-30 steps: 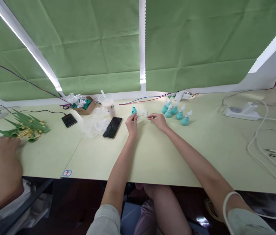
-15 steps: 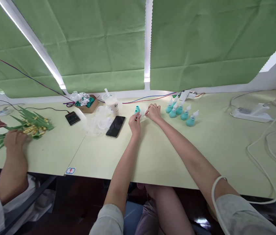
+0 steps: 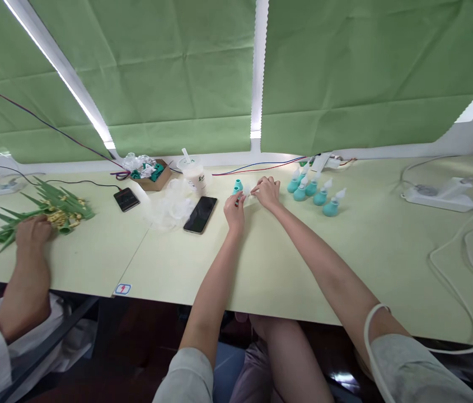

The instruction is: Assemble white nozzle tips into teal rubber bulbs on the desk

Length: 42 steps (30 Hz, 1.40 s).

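My left hand (image 3: 234, 212) is closed in a pinch around a small teal piece (image 3: 237, 184) with a narrow open top; the fingers hide its lower part. Close beside it, my right hand (image 3: 267, 193) pinches at a small translucent white piece (image 3: 247, 192) lying between the two hands. Its exact shape is too small to make out. To the right of my right hand stand several round teal bases with translucent flame-shaped tips, the nearest being a teal base (image 3: 331, 208).
Left of my hands lie a black phone (image 3: 201, 215), crumpled clear plastic (image 3: 169, 207), a drink cup (image 3: 195, 174) and a cardboard box (image 3: 158, 178). A co-worker's hand (image 3: 34, 229) rests by green stems (image 3: 57, 204). A power strip (image 3: 440, 196) and white cables lie right.
My two hands stay close together over the small pieces, with only slight finger movement. The view has shifted a little. The co-worker's far hand has moved left, away from the stems.
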Tool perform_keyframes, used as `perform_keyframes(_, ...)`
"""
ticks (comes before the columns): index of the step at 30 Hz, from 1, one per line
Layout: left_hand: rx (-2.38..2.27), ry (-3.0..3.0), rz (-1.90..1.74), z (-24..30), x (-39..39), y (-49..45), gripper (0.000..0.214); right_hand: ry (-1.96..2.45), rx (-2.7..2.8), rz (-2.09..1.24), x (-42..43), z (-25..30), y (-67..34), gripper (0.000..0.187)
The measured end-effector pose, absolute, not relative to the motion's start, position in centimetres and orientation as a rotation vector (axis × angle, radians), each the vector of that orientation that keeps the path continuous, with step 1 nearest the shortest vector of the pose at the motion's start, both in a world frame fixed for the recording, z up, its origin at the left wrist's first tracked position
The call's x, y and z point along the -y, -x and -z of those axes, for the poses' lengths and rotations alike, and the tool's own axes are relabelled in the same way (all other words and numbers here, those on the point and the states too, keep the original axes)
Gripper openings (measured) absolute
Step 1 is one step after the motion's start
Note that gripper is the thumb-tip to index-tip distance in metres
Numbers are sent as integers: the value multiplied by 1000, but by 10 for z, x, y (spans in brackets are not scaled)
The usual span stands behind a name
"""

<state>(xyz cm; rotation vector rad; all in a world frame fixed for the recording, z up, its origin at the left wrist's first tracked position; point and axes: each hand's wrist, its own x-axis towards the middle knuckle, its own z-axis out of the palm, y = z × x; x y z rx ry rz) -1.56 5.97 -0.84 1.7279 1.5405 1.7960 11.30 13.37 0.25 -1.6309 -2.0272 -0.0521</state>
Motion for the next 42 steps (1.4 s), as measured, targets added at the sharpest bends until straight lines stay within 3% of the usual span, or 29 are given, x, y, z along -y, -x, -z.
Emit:
perform_keyframes(8, -1532, -1735, -1771, 10, -61, 15, 21, 1504, 1994, -51, -124, -25, -119, 15)
perform_keyframes(12, -1572, -1732, -1762, 8, -59, 15, 19, 1084, 2315, -484, -111, -39, -123, 35)
perform_keyframes(15, -1611, -1714, -1796, 8, -58, 15, 17, 1016, 2320, -657, -99, -40, -126, 46)
perform_keyframes(27, -1431, -1546, -1739, 6, -57, 10, 28, 1203, 2170, -444, -89, -33, -118, 26)
perform_keyframes(34, -1683, -1375, -1974, 3, -56, 19, 31, 1388, 2249, -96, -113, -33, -119, 20)
perform_keyframes(42, -1740, -1252, -2020, 6, -62, 27, 31, 1440, 2336, 21, -126, -29, -110, 18)
